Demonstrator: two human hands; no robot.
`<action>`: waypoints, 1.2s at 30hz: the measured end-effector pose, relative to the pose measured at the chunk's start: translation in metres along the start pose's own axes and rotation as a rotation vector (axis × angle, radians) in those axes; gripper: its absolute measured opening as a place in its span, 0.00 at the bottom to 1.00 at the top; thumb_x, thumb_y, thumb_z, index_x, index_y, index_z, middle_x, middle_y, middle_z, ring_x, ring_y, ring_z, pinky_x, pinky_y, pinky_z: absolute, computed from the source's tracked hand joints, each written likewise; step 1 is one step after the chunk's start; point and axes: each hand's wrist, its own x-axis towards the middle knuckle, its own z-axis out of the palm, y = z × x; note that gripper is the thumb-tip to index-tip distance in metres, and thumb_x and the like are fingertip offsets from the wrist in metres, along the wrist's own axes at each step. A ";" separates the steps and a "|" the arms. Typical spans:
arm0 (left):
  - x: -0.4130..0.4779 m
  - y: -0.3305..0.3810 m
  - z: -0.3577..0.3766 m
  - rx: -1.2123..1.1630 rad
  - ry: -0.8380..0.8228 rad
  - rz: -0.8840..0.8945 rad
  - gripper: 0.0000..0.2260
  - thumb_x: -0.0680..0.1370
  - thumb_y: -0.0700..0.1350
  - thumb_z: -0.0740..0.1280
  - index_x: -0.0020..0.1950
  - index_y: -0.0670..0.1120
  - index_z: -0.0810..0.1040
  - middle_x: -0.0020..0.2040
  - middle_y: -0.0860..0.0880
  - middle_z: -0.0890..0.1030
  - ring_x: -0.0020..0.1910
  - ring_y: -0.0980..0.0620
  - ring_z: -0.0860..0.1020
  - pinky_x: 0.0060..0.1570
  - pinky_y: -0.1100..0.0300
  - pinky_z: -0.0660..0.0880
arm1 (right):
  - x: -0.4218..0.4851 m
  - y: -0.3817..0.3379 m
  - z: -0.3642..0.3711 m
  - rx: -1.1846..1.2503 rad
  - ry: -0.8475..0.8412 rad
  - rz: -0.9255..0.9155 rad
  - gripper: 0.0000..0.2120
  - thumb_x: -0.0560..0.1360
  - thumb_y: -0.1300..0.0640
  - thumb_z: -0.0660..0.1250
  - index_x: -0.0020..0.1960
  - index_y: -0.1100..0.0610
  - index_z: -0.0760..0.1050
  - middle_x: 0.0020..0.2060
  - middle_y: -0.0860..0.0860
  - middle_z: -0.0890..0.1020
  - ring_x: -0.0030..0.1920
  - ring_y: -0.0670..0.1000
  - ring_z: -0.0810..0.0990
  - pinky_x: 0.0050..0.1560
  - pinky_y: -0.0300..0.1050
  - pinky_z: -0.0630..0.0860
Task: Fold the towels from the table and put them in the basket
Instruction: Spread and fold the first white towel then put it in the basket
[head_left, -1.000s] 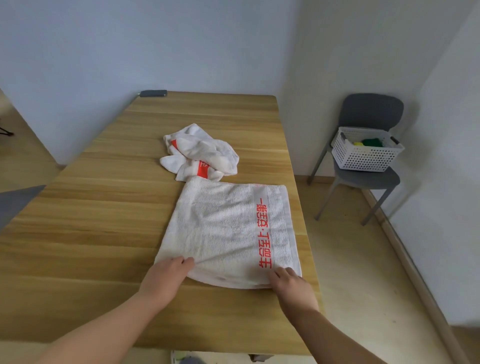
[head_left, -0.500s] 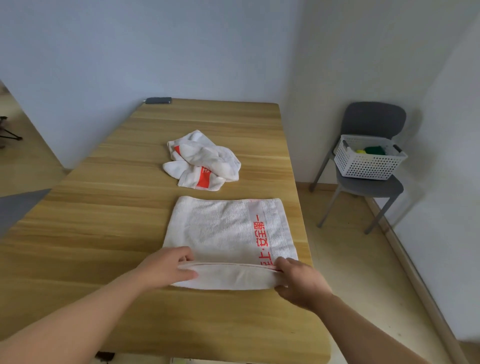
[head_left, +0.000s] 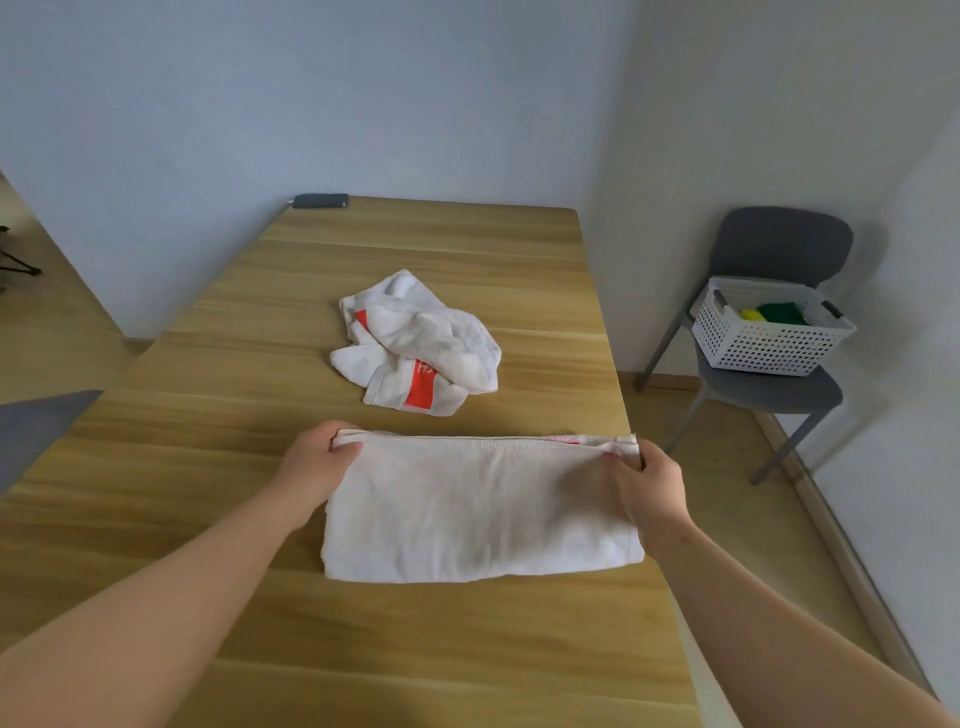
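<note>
The folded towel (head_left: 478, 509) lies doubled over on the near right part of the surface (head_left: 208, 415), a broad white rectangle with its two loose edges stacked along the far side and its right end close to the surface's right edge. The left hand (head_left: 317, 457) pinches the far left corner and the right hand (head_left: 649, 478) pinches the far right corner, fingers (head_left: 345, 447) clamped on both layers of cloth at each end. A sliver of red print shows at the far right corner, between the layers. Just beyond the far edge, apart from it, sits the crumpled towel (head_left: 421, 348), not yet folded. The basket (head_left: 769, 338) stands well apart on a grey chair (head_left: 779, 244) to the right of the surface, with green and yellow items (head_left: 776, 313) already in it. A dark flat object (head_left: 319, 200) rests at the far edge. The fold looks about half done, by my judgement. The main risk is the top layer sliding when the corners are released, which would leave the edges skewed for the next fold. The right end could also droop over the edge and drag the cloth off. Because the basket is far away, a loose fold may fall open while being carried.
</note>
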 end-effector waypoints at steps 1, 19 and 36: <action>0.009 0.000 0.003 0.025 0.008 -0.010 0.06 0.79 0.41 0.61 0.53 0.47 0.76 0.51 0.45 0.79 0.52 0.44 0.77 0.52 0.50 0.74 | 0.009 -0.002 0.005 0.009 0.005 -0.002 0.06 0.76 0.59 0.63 0.40 0.55 0.74 0.37 0.52 0.77 0.42 0.53 0.74 0.40 0.45 0.72; 0.035 -0.029 0.054 0.238 -0.051 -0.447 0.41 0.70 0.52 0.72 0.74 0.44 0.53 0.67 0.42 0.63 0.60 0.43 0.70 0.51 0.52 0.72 | 0.024 0.045 0.062 -0.866 -0.164 0.043 0.22 0.79 0.44 0.51 0.73 0.38 0.54 0.76 0.42 0.48 0.73 0.52 0.54 0.70 0.52 0.57; -0.032 -0.029 0.001 0.042 -0.042 -0.445 0.11 0.79 0.42 0.62 0.56 0.37 0.75 0.44 0.44 0.76 0.46 0.44 0.75 0.46 0.54 0.70 | -0.043 0.066 0.020 -0.213 -0.189 0.403 0.10 0.71 0.58 0.68 0.51 0.62 0.75 0.38 0.54 0.78 0.38 0.53 0.75 0.32 0.42 0.69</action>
